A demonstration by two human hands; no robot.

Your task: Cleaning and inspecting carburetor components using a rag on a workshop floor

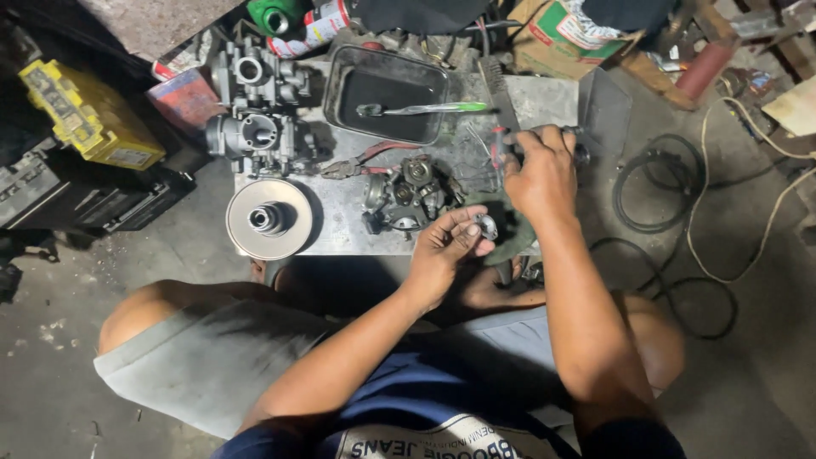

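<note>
A small metal part [486,225] sits just below the centre of the frame, pinched in the fingertips of the left hand [446,246], which is curled around it above the near edge of the metal work slab [348,221]. The right hand [540,174] lies right of centre, fingers closed over a dark-handled tool [510,140] at the slab's right end — what kind of tool cannot be told, since the hand covers most of it.

The step in hand looks like fitting or cleaning that small part, with the tool just being taken up. The next move would call for bringing the tool's tip to the part while the left fingers keep it steady and turned the right way up — a loose pinch could drop it among the clutter.

Just left of the part lies a round engine assembly [406,197], and beyond it red-handled pliers [361,161]. Further left sits a pulley disc [269,218], with two carburettor bodies [255,110] above it. At upper centre a dark metal tray [387,98] holds a green-handled brush [425,109].
</note>
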